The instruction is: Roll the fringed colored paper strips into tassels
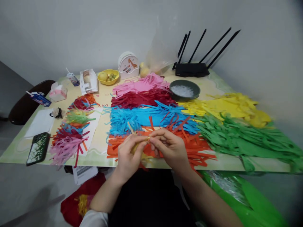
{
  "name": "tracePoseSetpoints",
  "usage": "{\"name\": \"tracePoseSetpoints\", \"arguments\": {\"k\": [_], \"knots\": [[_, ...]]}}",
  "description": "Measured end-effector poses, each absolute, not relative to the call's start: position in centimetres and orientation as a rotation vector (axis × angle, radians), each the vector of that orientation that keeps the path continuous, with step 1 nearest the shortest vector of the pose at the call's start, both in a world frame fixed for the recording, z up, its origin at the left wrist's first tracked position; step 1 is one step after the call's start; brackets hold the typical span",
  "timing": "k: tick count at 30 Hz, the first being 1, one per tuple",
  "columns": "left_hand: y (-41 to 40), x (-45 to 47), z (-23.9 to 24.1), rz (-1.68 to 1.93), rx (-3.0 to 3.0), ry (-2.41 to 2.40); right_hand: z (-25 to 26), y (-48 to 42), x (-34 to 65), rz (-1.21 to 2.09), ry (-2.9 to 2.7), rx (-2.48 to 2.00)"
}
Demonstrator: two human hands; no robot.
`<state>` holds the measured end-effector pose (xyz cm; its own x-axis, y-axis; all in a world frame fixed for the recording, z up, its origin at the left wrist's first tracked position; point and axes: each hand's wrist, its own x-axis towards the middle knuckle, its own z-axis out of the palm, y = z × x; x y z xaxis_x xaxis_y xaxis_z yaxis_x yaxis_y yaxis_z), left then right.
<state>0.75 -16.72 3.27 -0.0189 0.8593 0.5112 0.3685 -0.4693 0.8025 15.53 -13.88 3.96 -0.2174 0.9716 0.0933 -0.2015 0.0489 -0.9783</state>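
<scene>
Above the orange fringed paper (113,146), near the front edge of the table, both hands come together. My left hand (130,153) is closed around a yellow paper tassel (144,157), whose strips hang below the fingers. At the tassel's small twisted end, my right hand (169,146) pinches with thumb and fingertips. Exactly what lies between those fingertips is partly hidden. Beyond the hands lie fringed sheets in blue (149,117), dark red (142,99) and pink (142,85). Yellow fringed paper (232,107) and green fringed paper (246,138) spread to the right.
Several multicoloured tassels (68,142) lie at the left, near a phone (38,148). A dark bowl (184,90) of clear bits and a black router (191,69) stand at the back. The yellow fruit dish (108,82) is back left. A green bag (255,201) is below the table.
</scene>
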Motion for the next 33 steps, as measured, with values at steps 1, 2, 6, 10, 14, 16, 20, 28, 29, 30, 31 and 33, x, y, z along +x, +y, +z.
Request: {"name": "tracePoseSetpoints", "arguments": {"k": [1, 2, 6, 10, 14, 16, 20, 28, 29, 30, 31, 33], "knots": [[-16.8, 0.7, 3.2, 1.461, 1.768, 1.278, 3.8, -13.9, 15.4, 1.394, -1.248, -0.907], [-16.8, 0.6, 3.1, 1.448, 1.722, 1.283, 3.7, -13.9, 15.3, 1.387, -1.248, -0.914], [-16.8, 0.7, 2.9, 1.542, 1.702, 1.336, 3.4, -13.9, 14.7, 1.378, -1.282, -0.900], [-16.7, 1.1, 3.0, 1.588, 1.783, 1.370, 3.4, -13.9, 14.5, 1.356, -1.310, -0.887], [-16.7, 0.9, 2.8, 1.562, 1.617, 1.316, 3.5, -13.8, 15.1, 1.279, -1.381, -0.935], [-16.7, 0.6, 2.7, 1.517, 1.497, 1.255, 3.7, -13.5, 15.7, 1.257, -1.451, -0.958], [-16.8, 0.3, 2.7, 1.457, 1.329, 1.173, 4.1, -13.0, 16.5, 1.132, -1.602, -0.979], [-17.1, -0.3, 3.2, 1.424, 1.230, 1.075, 5.3, -13.2, 16.4, 0.876, -1.891, -0.928], [-17.1, -0.4, 3.3, 1.408, 1.253, 1.063, 5.5, -13.2, 16.3, 0.843, -1.916, -0.926], [-17.1, -0.5, 3.3, 1.405, 1.269, 1.057, 5.6, -13.3, 16.2, 0.820, -1.941, -0.926], [-17.0, -0.5, 3.4, 1.416, 1.267, 1.056, 5.8, -13.3, 16.1, 0.808, -1.963, -0.927], [-17.0, -0.6, 3.2, 1.460, 1.197, 1.050, 6.2, -13.2, 15.8, 0.816, -1.983, -0.932]]}}
